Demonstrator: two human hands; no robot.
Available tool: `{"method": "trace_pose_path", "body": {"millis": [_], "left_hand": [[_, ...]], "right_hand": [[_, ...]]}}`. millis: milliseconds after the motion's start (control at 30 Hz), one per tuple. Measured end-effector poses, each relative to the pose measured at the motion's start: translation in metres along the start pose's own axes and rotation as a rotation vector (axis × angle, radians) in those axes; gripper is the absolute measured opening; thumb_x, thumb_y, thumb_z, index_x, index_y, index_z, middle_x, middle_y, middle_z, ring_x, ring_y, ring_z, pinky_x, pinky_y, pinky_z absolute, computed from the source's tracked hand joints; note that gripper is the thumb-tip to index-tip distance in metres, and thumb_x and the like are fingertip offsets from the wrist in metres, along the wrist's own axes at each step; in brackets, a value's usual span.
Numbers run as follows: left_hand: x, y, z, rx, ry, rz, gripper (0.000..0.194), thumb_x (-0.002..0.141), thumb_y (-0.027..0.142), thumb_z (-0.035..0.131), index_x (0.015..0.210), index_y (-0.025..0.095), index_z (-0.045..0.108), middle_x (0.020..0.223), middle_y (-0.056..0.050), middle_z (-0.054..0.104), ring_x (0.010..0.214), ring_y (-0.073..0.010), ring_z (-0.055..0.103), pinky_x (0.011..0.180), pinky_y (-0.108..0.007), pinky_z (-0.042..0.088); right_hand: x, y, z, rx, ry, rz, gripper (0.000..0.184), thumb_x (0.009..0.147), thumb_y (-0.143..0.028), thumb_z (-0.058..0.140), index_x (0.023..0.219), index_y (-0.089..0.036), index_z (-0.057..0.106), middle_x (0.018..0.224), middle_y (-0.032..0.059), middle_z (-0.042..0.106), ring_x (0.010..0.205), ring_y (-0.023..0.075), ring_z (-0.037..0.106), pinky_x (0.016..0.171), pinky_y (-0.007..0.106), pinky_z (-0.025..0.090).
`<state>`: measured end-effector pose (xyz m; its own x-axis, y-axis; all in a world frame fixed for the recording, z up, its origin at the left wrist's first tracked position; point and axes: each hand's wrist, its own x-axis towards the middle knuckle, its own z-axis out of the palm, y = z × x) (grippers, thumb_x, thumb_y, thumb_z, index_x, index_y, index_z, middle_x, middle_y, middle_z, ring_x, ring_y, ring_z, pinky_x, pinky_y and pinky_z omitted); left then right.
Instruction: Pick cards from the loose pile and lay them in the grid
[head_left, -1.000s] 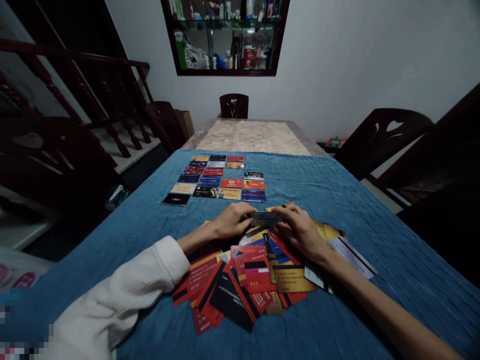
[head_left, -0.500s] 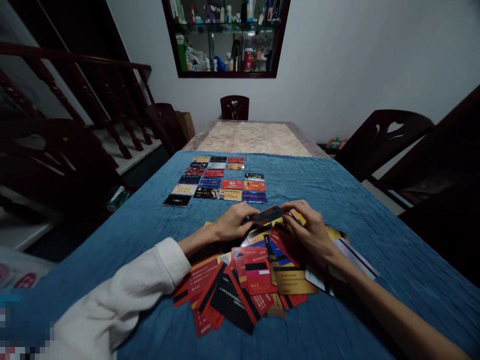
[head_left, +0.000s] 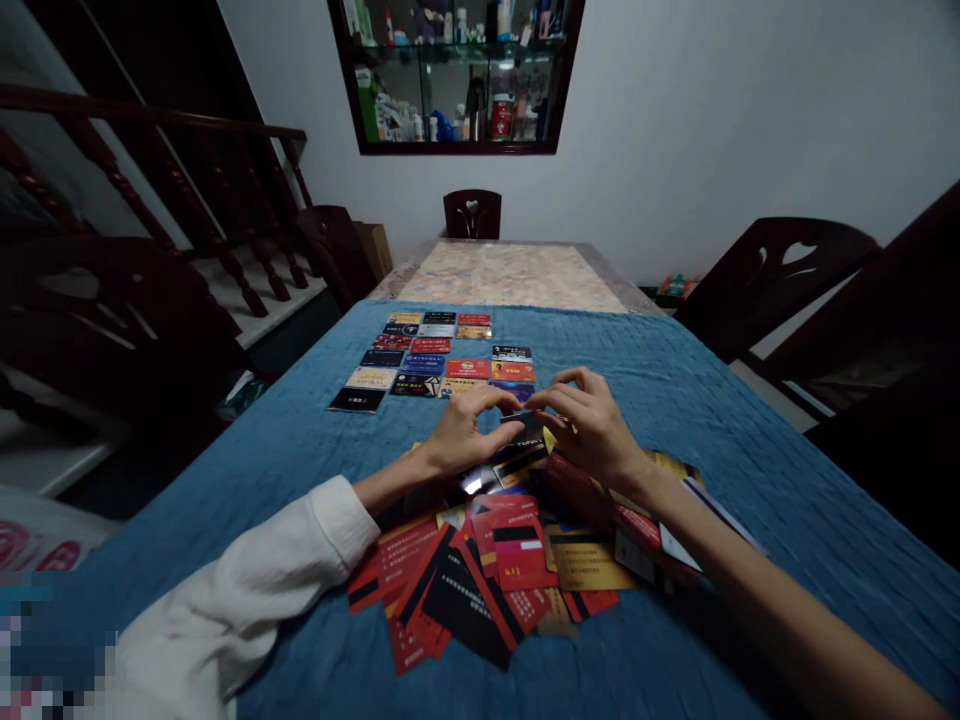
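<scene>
Between my hands is a dark plastic card (head_left: 524, 426), partly covered by fingers. My left hand (head_left: 463, 432) pinches its left side, thumb below and fingers curled above. At its right edge, the bent fingers of my right hand (head_left: 596, 425) close on it. Both hands are over a loose heap of overlapping cards, among them a red card with a black stripe (head_left: 517, 552), a black card (head_left: 469, 610) and a gold card (head_left: 592, 560). Beyond my fingers lie cards in rows, such as an orange-red card (head_left: 468, 369) and a black card with white lettering (head_left: 356, 400).
A blue cloth (head_left: 285, 450) covers the near part of the table; the patterned tabletop (head_left: 517, 272) shows beyond it. Dark wooden chairs stand around, including one at the far end (head_left: 472, 213). At left is a wooden railing (head_left: 187, 215). A glass cabinet (head_left: 457, 90) is set into the wall.
Both hands have risen slightly away from me with the dark card, which has tilted, and my fingers have curled more around it. Some cards under my right hand have shifted, exposing a red one.
</scene>
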<state>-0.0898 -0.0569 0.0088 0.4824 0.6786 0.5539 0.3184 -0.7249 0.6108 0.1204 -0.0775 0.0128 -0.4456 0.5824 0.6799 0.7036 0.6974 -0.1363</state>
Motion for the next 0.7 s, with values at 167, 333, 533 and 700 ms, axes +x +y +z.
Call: {"method": "trace_pose_path", "body": {"millis": [167, 333, 533, 700], "left_hand": [[-0.001, -0.004, 0.003, 0.037, 0.006, 0.053, 0.006, 0.085, 0.017, 0.064, 0.088, 0.017, 0.069, 0.088, -0.004, 0.072, 0.085, -0.0175, 0.064, 0.083, -0.032, 0.050], [-0.001, -0.007, 0.004, 0.060, 0.037, 0.062, 0.010, 0.085, 0.013, 0.061, 0.089, 0.017, 0.070, 0.087, -0.004, 0.072, 0.085, -0.0179, 0.064, 0.082, -0.032, 0.050], [-0.004, -0.009, 0.007, 0.069, 0.102, -0.020, 0.013, 0.080, 0.009, 0.060, 0.085, 0.018, 0.067, 0.084, -0.002, 0.071, 0.083, -0.0166, 0.064, 0.082, -0.031, 0.051], [-0.005, -0.010, 0.006, 0.086, 0.117, -0.119, 0.006, 0.075, 0.011, 0.059, 0.075, 0.017, 0.061, 0.076, 0.000, 0.067, 0.073, -0.0143, 0.060, 0.074, -0.028, 0.048]], "right_hand": [[0.003, -0.004, 0.005, -0.057, 0.046, -0.107, 0.017, 0.098, -0.024, 0.051, 0.095, -0.024, 0.068, 0.086, 0.0047, 0.073, 0.098, 0.0245, 0.054, 0.089, 0.041, 0.038], [0.001, -0.006, 0.010, -0.030, 0.080, -0.101, 0.015, 0.099, -0.023, 0.051, 0.098, -0.023, 0.066, 0.087, 0.0048, 0.073, 0.096, 0.0240, 0.055, 0.087, 0.040, 0.038], [-0.012, -0.004, 0.023, -0.039, 0.063, 0.056, 0.019, 0.095, -0.021, 0.051, 0.111, -0.022, 0.062, 0.097, 0.0084, 0.070, 0.093, 0.0258, 0.055, 0.082, 0.041, 0.041], [-0.018, -0.005, 0.033, -0.130, 0.086, 0.064, 0.025, 0.091, -0.017, 0.053, 0.115, -0.021, 0.057, 0.097, 0.0095, 0.068, 0.094, 0.0274, 0.054, 0.082, 0.042, 0.041]]}}
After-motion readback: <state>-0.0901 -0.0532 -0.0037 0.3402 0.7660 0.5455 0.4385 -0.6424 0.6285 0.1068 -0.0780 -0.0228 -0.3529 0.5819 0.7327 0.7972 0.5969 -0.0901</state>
